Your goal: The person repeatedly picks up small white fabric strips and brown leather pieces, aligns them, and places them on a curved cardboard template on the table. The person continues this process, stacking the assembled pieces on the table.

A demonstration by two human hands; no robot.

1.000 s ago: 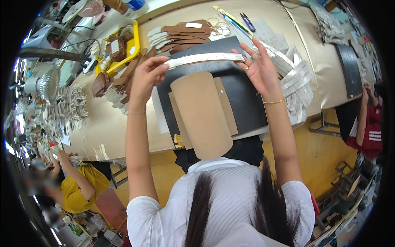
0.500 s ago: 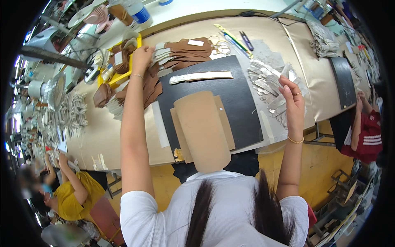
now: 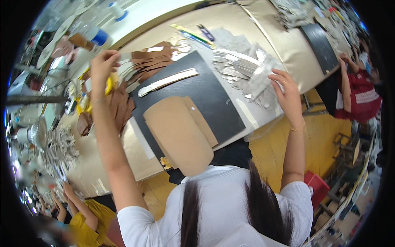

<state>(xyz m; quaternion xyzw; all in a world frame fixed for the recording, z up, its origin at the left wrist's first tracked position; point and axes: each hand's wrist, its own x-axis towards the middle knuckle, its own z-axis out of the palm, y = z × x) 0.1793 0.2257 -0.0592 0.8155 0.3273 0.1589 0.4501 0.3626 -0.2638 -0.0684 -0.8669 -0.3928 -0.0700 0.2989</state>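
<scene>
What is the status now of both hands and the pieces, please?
Left hand raised at brown pieces, grip unclear. Right hand on silver pieces. White strip lies on black mat, nothing blocking.

The mat (image 3: pixel 205 94) lay on the table (image 3: pixel 263 33), straight ahead of the person. On the mat's near part rested the cardboard (image 3: pixel 177 131), overhanging the near edge; on its far part lay a strip (image 3: pixel 168 81). Just behind the mat's far-left corner sat a stack of cut pieces (image 3: pixel 151 59) — the left hand (image 3: pixel 103 64) was raised left of it. Right of the mat lay a pile of strips (image 3: pixel 242 72), with the right hand (image 3: pixel 286 92) at its right side. Behind the mat lay pens (image 3: pixel 193 35). Far right of the mat, a second mat (image 3: pixel 321 45) — a co-worker (image 3: pixel 358 92) sat beside it.
</scene>
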